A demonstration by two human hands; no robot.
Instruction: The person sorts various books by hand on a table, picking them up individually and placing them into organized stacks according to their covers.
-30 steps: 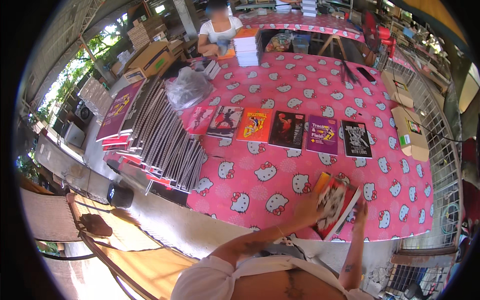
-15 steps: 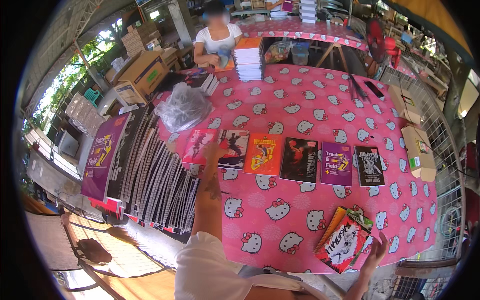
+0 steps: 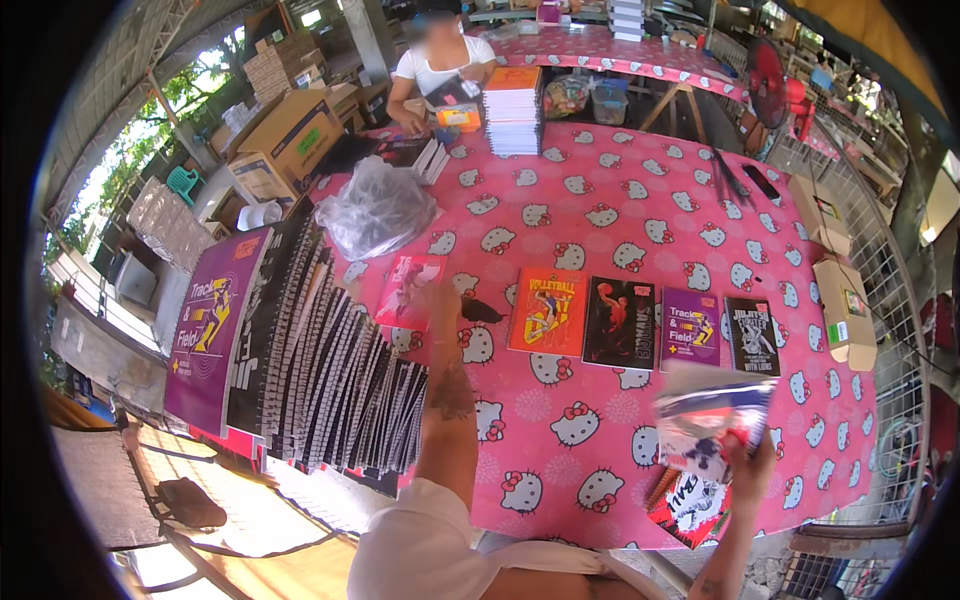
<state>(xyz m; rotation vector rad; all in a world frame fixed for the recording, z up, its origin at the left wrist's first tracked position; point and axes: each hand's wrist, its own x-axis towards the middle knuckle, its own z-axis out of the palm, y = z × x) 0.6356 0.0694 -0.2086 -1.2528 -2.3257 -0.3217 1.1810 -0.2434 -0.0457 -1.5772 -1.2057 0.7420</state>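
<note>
Open-sided shed, daylight and trees at left. Long table covered in a pink cloth printed with white cat faces; a second pink-covered table behind it.

Row across the middle of the cloth, flat, covers up, edges nearly touching: orange notebook, black notebook, purple notebook, small black notebook. A pink notebook lies at the left end of the row, apart from the orange one.

Left hand: arm stretched forward over the cloth, hand at the right edge of the pink notebook. Motion-blurred; cannot tell whether the fingers grip the cover or only rest on it.

Right hand: raised near the table's near edge, fingers closed around the lower part of a blue-and-white notebook, held tilted off the surface, blurred. Below it, a short stack of notebooks with a red and black cover on top lies at the near edge.

Left side of table: a long fanned row of spiral-bound notebooks, overlapping, with a large purple notebook at its outer end. Crumpled clear plastic bag above them.

Far end: a person in a white top leans over the table beside a tall stack of white-edged notebooks. Cardboard boxes at far left; two small boxes along the right edge by wire mesh.
</note>
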